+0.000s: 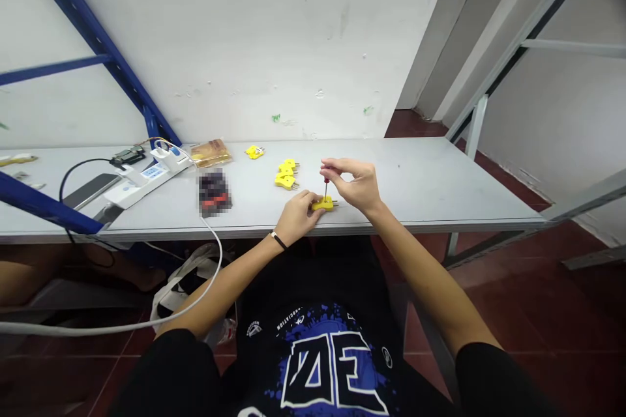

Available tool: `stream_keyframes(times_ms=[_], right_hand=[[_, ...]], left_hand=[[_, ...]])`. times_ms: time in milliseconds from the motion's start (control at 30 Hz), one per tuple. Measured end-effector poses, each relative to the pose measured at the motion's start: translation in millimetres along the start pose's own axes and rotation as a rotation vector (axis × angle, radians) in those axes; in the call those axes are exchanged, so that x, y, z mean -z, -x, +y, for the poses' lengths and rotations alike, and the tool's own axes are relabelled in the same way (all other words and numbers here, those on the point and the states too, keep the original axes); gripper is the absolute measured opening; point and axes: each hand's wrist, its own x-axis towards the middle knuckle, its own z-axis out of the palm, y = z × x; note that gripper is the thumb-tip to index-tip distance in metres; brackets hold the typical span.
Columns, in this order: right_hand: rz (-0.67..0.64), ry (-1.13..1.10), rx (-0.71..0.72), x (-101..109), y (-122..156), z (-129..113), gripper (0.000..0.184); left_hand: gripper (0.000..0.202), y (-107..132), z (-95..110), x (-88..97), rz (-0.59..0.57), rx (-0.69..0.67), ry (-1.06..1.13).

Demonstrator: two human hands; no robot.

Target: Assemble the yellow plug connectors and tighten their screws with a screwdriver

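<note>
Near the front edge of the table, my left hand [297, 215] pinches a yellow two-pin plug [323, 204] against the tabletop, its metal pins pointing right. My right hand [356, 184] grips the red handle of a screwdriver [326, 189] from above. The thin shaft stands nearly upright, and its tip meets the top of the plug. Farther back and to the left lie several more yellow plugs [285, 180] in a loose cluster. Another yellow plug [253, 152] sits apart from them, with something white on it.
A white power strip [147, 176] with cables lies on the left side of the table [440, 182]. Beside it are a clear bag with brownish contents [210, 153] and a blurred dark and red item [214, 193]. A white cable [215, 267] crosses my left forearm. Blue shelf posts [92, 26] rise at left.
</note>
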Motion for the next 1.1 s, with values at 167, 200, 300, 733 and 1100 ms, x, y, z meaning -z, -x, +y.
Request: stream_keyframes(times_ms=[167, 200, 300, 733, 1100], right_hand=[[0.117, 0.254, 0.064, -13, 4, -2, 0.015], [0.127, 0.266, 0.077, -14, 5, -1, 0.015], [0.109, 0.223, 0.115, -13, 6, 3, 0.018], [-0.09, 0.082, -0.017, 10, -5, -15, 0.019], [0.035, 0.426, 0.047, -9, 3, -22, 0.024]], left_hand=[[0.017, 0, -1, -0.2, 0.002, 0.001, 0.004], [0.017, 0, -1, -0.1, 0.0, 0.004, 0.006], [0.016, 0, 0, 0.3, -0.004, 0.009, 0.014], [0.016, 0, 0, -0.1, -0.001, 0.019, -0.001], [0.015, 0, 0, 0.9, -0.003, 0.044, 0.025]])
